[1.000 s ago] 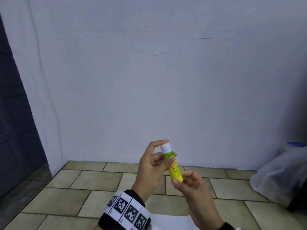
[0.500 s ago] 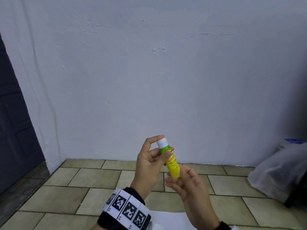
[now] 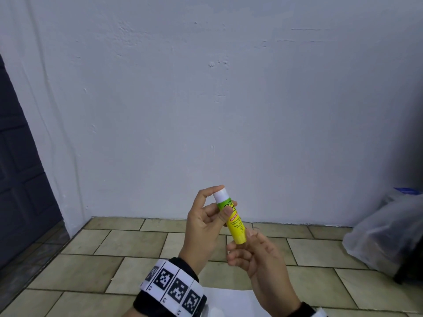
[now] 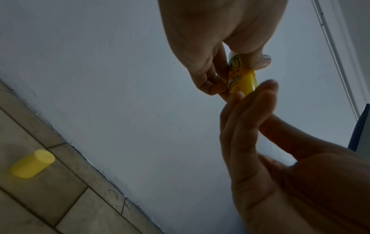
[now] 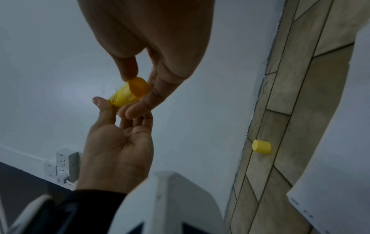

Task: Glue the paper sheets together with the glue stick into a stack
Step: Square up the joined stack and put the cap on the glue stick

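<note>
Low centre of the head view, the left hand (image 3: 206,221) pinches the glue stick (image 3: 231,217) near its top; the right hand (image 3: 254,255) pinches its base, now tilted further left. The cap (image 4: 33,163) lies on the floor: likely winding glue out.

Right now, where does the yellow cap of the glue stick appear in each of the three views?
Head view: the yellow cap is not in it.
Left wrist view: the yellow cap lies on the floor tiles at lower left, near the wall.
Right wrist view: the yellow cap lies on the tiles at mid right, near the wall.
Shared landmark: the glue stick held between both hands.
</note>
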`<state>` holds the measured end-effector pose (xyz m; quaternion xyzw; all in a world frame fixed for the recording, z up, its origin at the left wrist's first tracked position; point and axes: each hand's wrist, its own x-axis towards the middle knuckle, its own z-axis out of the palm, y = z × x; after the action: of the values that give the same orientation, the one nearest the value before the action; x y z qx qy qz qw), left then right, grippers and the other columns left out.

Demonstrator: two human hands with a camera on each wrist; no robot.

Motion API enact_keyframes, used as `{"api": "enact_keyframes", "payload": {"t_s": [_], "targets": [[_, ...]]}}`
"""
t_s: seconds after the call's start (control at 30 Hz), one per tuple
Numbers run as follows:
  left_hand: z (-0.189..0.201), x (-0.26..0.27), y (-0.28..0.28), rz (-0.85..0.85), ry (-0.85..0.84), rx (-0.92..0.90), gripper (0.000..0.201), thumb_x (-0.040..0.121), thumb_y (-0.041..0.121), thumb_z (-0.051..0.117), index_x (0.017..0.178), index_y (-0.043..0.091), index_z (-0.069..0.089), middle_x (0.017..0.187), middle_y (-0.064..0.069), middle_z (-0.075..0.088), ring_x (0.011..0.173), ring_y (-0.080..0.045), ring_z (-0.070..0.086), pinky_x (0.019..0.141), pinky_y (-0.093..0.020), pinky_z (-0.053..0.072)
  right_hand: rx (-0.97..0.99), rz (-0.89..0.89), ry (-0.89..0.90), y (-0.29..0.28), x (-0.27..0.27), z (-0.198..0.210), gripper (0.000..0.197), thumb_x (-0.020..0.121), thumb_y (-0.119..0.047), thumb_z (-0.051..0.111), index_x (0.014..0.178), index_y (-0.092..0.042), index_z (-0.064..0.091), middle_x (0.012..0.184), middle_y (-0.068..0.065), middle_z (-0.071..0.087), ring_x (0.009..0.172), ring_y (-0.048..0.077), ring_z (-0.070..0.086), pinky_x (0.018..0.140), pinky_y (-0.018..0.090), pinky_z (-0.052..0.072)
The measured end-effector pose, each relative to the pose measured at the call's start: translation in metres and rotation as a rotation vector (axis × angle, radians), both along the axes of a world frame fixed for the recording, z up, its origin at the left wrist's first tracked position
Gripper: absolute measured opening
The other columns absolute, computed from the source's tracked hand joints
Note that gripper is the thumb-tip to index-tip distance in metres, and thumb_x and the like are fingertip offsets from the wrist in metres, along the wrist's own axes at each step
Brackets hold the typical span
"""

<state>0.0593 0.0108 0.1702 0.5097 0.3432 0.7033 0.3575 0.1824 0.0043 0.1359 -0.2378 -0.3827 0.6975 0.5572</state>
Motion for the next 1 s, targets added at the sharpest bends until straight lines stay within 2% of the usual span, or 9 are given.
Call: {"api": "enact_keyframes", "payload": {"t_s": [0.13,0.2,0.3,0.43,0.53,0.7,0.77,0.9,1.0], "targets": [[0.0,-0.001,0.001,0.004,-0.017,0.0,0.036,0.075,0.018,0.063,0.109,0.017,0.052,0.087,-0.007,0.075,0.07,-0.012,0.065,0.064,-0.025,0.054,0.107,-0.116,-0.074,0.006,-0.002,-0.003,0.091,0.028,-0.049,0.095,0.093,0.002,0.057,0.074,0.02,0.068,0.062,0.025,0.066,0.059,0.027,0.055],[0.0,-0.001,0.001,0.009,-0.016,0.0,0.036,0.075,0.018,0.063,0.109,0.018,0.052,0.087,-0.006,0.075,0.07,-0.013,0.065,0.063,-0.025,0.054,0.099,-0.121,-0.03,0.006,-0.003,-0.003,0.09,0.03,-0.048,0.095,0.095,0.002,0.057,0.074,0.016,0.067,0.063,0.024,0.066,0.06,0.027,0.055],[0.001,-0.001,0.001,0.017,-0.016,0.001,0.036,0.076,0.019,0.063,0.11,0.018,0.052,0.088,-0.006,0.075,0.071,-0.011,0.065,0.064,-0.024,0.054,-0.022,-0.011,0.089,0.007,-0.002,-0.003,0.077,0.06,-0.049,0.08,0.105,0.009,0.055,0.078,0.022,0.066,0.057,0.025,0.064,0.053,0.029,0.055],[0.0,-0.002,0.001,0.024,-0.015,-0.004,0.036,0.076,0.019,0.062,0.11,0.018,0.052,0.089,-0.007,0.075,0.071,-0.013,0.065,0.065,-0.026,0.055,-0.024,0.01,0.055,0.011,0.0,-0.003,0.08,0.026,-0.042,0.096,0.084,-0.001,0.06,0.079,0.027,0.067,0.06,0.028,0.068,0.052,0.028,0.055],[-0.003,-0.003,0.002,0.032,-0.013,-0.006,0.035,0.076,0.019,0.063,0.11,0.019,0.052,0.092,-0.008,0.074,0.074,-0.016,0.066,0.067,-0.028,0.055,0.063,-0.066,0.04,0.014,0.001,-0.007,0.063,0.024,-0.036,0.098,0.071,-0.012,0.065,0.08,0.016,0.067,0.072,0.031,0.067,0.059,0.026,0.055],[-0.002,-0.002,0.004,0.03,-0.017,0.003,0.036,0.076,0.019,0.062,0.11,0.018,0.053,0.089,-0.006,0.074,0.073,-0.014,0.065,0.065,-0.025,0.055,-0.041,0.043,0.131,0.014,-0.002,-0.006,0.085,0.045,-0.045,0.091,0.107,0.002,0.058,0.085,0.018,0.068,0.068,0.027,0.068,0.054,0.026,0.054],[-0.002,-0.002,0.004,0.033,-0.016,0.007,0.036,0.076,0.019,0.062,0.111,0.019,0.053,0.088,-0.007,0.074,0.072,-0.015,0.065,0.065,-0.025,0.055,-0.035,0.076,0.103,0.015,-0.001,-0.006,0.093,0.035,-0.048,0.093,0.102,0.006,0.058,0.084,0.023,0.068,0.065,0.026,0.068,0.053,0.026,0.054],[-0.004,-0.006,0.006,0.042,-0.024,0.006,0.035,0.077,0.02,0.061,0.111,0.02,0.053,0.089,-0.007,0.074,0.075,-0.02,0.066,0.067,-0.028,0.056,0.13,-0.043,-0.013,0.02,-0.002,-0.007,0.069,0.028,-0.038,0.097,0.078,-0.002,0.066,0.083,0.018,0.07,0.072,0.023,0.069,0.063,0.024,0.055],[-0.008,-0.009,0.01,0.051,0.003,-0.001,0.035,0.077,0.019,0.062,0.11,0.021,0.053,0.089,-0.006,0.075,0.075,-0.014,0.066,0.067,-0.026,0.056,0.336,-0.19,-0.194,0.029,-0.009,-0.008,0.03,0.042,-0.004,0.093,0.055,-0.016,0.068,0.078,0.005,0.059,0.069,0.01,0.06,0.066,0.02,0.05]]}}
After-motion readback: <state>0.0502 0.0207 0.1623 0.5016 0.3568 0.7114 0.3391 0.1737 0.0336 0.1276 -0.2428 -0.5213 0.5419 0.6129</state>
